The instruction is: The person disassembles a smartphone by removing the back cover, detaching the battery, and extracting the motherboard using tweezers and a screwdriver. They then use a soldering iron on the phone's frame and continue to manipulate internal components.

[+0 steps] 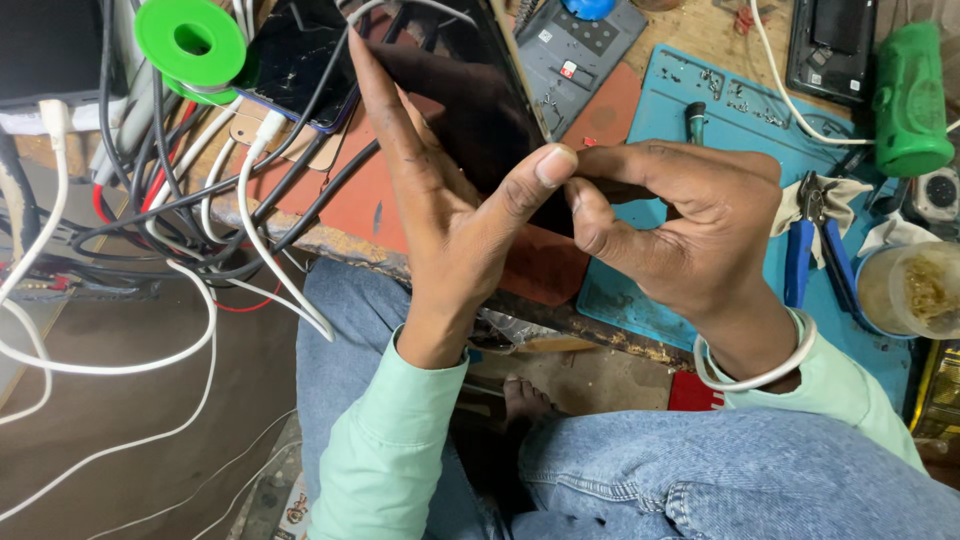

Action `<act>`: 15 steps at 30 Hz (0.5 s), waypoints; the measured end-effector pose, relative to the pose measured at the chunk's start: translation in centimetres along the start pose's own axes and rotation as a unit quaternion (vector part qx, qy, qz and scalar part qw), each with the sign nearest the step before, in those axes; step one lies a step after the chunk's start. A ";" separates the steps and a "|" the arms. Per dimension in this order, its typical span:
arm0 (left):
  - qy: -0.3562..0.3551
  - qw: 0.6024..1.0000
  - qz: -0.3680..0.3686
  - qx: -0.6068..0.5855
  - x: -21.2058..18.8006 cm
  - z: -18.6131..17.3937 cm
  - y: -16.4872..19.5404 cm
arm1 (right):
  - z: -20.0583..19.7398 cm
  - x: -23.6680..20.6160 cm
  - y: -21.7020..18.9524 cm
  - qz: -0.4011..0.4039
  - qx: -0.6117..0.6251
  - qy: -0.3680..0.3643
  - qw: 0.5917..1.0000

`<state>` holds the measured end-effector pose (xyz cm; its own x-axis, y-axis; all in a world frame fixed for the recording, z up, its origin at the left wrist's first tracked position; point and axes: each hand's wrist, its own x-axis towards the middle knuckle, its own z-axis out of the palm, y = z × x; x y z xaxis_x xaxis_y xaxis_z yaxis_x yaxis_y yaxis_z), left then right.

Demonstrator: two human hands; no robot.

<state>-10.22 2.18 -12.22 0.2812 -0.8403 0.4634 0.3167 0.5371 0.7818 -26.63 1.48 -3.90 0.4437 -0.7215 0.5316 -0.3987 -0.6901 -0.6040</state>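
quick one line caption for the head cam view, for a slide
Left hand and right hand hold a dark phone over a workbench mat beside blue pliers.

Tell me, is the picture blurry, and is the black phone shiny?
Head view: sharp on both hands, the left hand and right hand pinching the dark phone; its glass shows only a faint sheen, no strong glare. Light is even with soft shadows; the green spool at the corner looks slightly stretched.
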 end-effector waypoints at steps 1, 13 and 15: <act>-0.002 1.000 -0.005 0.003 0.1 0.0 0.2 | 0.0 -0.1 0.2 0.001 -0.009 -0.002 1.000; 0.021 0.998 0.033 0.048 0.4 0.3 0.0 | 0.2 0.4 -0.3 0.065 0.042 -0.053 0.996; 0.057 0.998 -0.007 -0.033 0.4 0.1 0.1 | 0.9 0.6 -0.2 0.142 0.054 -0.043 0.987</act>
<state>-10.15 1.85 -11.94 0.3763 -0.8365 0.3984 0.3802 0.5315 0.7569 -25.58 1.25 -4.00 0.3953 -0.8742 0.2819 -0.4303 -0.4474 -0.7840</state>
